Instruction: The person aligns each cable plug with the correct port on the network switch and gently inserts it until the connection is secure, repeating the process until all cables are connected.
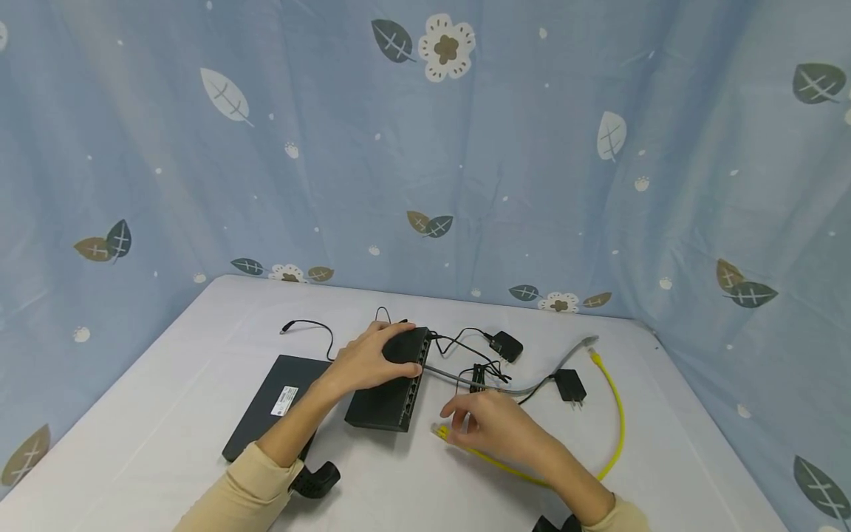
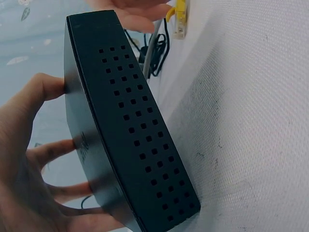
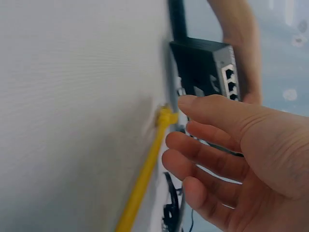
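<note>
My left hand (image 1: 366,362) grips a black network switch (image 1: 380,408) from above, with the thumb by its row of ports (image 3: 230,75). In the left wrist view the switch's vented side (image 2: 137,125) faces the camera. A grey network cable (image 1: 460,380) runs from the port side, its plugged end partly hidden by the thumb. My right hand (image 1: 505,428) hovers with loosely bent fingers and holds nothing. Close beside its fingertips is the clear plug (image 1: 439,431) of a yellow network cable (image 1: 621,417), which curves away to the right across the table.
To the left lies a closed black laptop (image 1: 255,414) with a white label, partly behind the left forearm. Two black power adapters (image 1: 507,346) and bundled black cords (image 1: 480,375) lie behind and right of the switch. A black lead (image 1: 309,321) curves behind the laptop. Patterned blue curtain (image 1: 425,162) backs the white table.
</note>
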`<state>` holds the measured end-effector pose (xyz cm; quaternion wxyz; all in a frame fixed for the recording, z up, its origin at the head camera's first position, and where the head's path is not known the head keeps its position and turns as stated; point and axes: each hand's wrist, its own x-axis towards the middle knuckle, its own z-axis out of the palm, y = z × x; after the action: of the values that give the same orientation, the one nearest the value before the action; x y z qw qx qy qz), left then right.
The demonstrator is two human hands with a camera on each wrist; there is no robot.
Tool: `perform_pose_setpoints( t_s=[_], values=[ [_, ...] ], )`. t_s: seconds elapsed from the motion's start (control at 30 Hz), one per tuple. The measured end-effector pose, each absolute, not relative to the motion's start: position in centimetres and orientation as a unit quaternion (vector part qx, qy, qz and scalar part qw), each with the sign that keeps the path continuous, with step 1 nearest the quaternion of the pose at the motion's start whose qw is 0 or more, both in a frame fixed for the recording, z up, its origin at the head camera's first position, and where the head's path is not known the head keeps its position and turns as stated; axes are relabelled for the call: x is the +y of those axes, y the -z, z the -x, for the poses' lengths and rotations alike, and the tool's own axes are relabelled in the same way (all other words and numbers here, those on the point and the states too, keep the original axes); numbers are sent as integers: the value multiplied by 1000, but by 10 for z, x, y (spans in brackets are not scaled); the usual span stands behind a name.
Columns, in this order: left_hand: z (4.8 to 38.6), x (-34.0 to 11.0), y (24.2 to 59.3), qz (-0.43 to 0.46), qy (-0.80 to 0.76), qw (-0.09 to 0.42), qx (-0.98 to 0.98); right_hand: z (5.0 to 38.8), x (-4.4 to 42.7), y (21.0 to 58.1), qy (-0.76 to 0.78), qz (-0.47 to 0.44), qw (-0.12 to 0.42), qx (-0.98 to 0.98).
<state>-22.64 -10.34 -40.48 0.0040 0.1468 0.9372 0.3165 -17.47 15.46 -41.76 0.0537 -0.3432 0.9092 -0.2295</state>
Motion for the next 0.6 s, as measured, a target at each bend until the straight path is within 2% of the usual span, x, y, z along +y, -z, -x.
perform_pose_setpoints(
  t_s=[0.6],
  values=[
    [224,-102,403,-147,-318,4,937,170,151,427,213,350,38,911]
  ],
)
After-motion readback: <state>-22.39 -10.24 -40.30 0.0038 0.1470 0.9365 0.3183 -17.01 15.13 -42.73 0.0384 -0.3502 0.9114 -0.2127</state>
